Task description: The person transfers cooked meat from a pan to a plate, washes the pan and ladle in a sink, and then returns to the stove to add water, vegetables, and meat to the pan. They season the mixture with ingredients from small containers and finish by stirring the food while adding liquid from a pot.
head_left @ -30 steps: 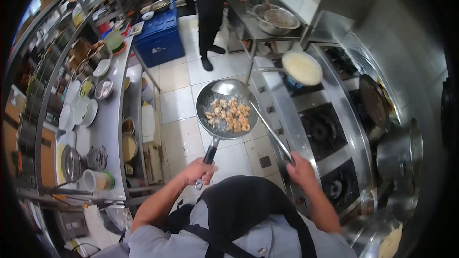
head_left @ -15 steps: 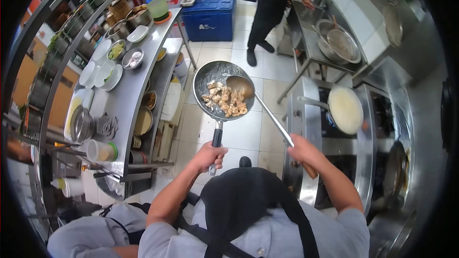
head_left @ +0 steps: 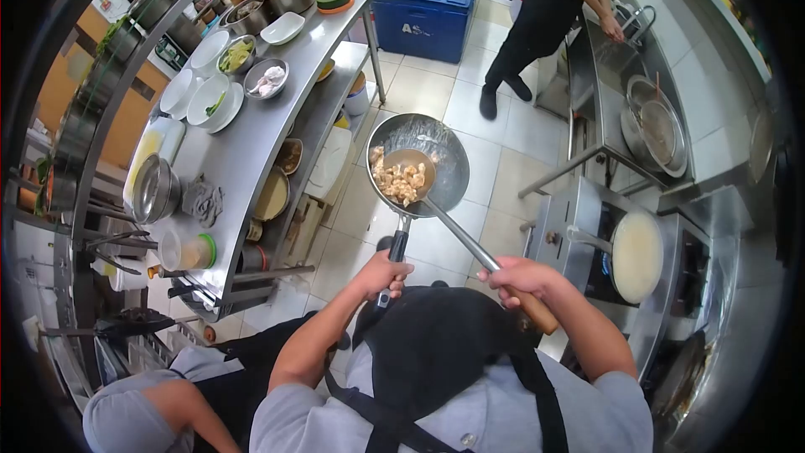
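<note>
My left hand (head_left: pixel 384 274) is closed round the black handle of a dark pan (head_left: pixel 450 147), held out over the tiled floor. My right hand (head_left: pixel 521 281) grips the wooden-ended handle of a long metal ladle (head_left: pixel 463 239). The ladle's bowl lies inside the pan, with browned food pieces (head_left: pixel 400 178) in and around it, on the pan's left side. The rest of the pan's inside shows a greasy, bare surface.
On the left stands a steel table (head_left: pixel 243 122) with bowls and plates. A stove (head_left: pixel 579 210) at the right bears a pan of pale liquid (head_left: pixel 637 257). A blue chest (head_left: pixel 423 17) and a person (head_left: pixel 545 17) are ahead; another person (head_left: pixel 168 403) is at lower left.
The view has turned left. The ladle has moved to the pan's left side and gathered the food pieces in its bowl. The co-worker at lower left has shifted, with an arm now showing.
</note>
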`<state>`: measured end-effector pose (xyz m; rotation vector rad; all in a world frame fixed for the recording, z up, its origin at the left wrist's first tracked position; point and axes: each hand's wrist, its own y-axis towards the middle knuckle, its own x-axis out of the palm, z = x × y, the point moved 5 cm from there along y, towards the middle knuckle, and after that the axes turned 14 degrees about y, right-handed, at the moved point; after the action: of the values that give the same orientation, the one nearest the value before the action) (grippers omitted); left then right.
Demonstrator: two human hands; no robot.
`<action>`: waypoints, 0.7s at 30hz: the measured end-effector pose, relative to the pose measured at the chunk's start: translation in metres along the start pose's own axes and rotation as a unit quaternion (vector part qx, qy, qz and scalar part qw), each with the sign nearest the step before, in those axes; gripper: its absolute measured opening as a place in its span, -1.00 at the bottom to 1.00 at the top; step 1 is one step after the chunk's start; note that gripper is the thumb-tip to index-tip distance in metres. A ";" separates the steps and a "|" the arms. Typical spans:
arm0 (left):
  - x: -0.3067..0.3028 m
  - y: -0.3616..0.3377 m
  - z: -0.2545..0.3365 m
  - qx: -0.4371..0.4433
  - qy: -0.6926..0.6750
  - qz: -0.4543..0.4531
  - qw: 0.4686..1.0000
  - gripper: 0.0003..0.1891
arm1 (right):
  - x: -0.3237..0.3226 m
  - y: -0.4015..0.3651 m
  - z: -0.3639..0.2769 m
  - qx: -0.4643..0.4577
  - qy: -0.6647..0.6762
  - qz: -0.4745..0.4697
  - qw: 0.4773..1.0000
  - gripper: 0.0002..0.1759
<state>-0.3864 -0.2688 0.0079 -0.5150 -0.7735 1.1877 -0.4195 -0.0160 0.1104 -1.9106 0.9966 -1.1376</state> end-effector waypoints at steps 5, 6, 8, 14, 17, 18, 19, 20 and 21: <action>-0.067 0.003 0.017 0.014 0.013 -0.027 0.999 -0.76 | 0.020 0.022 -0.053 0.004 0.015 0.001 1.000 -0.77; -0.079 0.000 0.020 0.010 0.000 -0.038 0.999 -0.76 | 0.018 0.026 -0.056 0.010 0.037 -0.003 0.999 -0.75; -0.114 -0.011 0.041 0.008 -0.040 -0.057 0.998 -0.76 | 0.039 0.034 -0.088 0.018 0.029 -0.002 0.999 -0.74; -0.185 -0.027 0.051 0.003 -0.086 -0.101 0.991 -0.77 | 0.087 0.043 -0.130 0.018 0.090 -0.024 0.996 -0.73; -0.202 -0.034 0.056 0.007 -0.097 -0.103 0.990 -0.77 | 0.106 0.049 -0.162 -0.006 0.083 -0.022 0.996 -0.72; -0.208 -0.036 0.057 0.009 -0.101 -0.095 0.990 -0.76 | 0.113 0.053 -0.175 -0.008 0.077 -0.022 0.997 -0.72; -0.212 -0.035 0.055 0.014 -0.103 -0.094 0.990 -0.76 | 0.121 0.057 -0.192 -0.022 0.061 -0.021 0.998 -0.72; -0.215 -0.033 0.053 0.033 -0.089 -0.099 0.991 -0.76 | 0.129 0.061 -0.209 -0.036 0.046 -0.020 0.998 -0.71; -0.217 -0.031 0.053 0.053 -0.076 -0.105 0.990 -0.76 | 0.133 0.070 -0.225 -0.055 0.037 -0.035 0.997 -0.69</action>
<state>-0.4446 -0.4870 0.0079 -0.2508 -0.8676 1.0735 -0.5999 -0.2029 0.1864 -2.0178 1.0595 -1.2226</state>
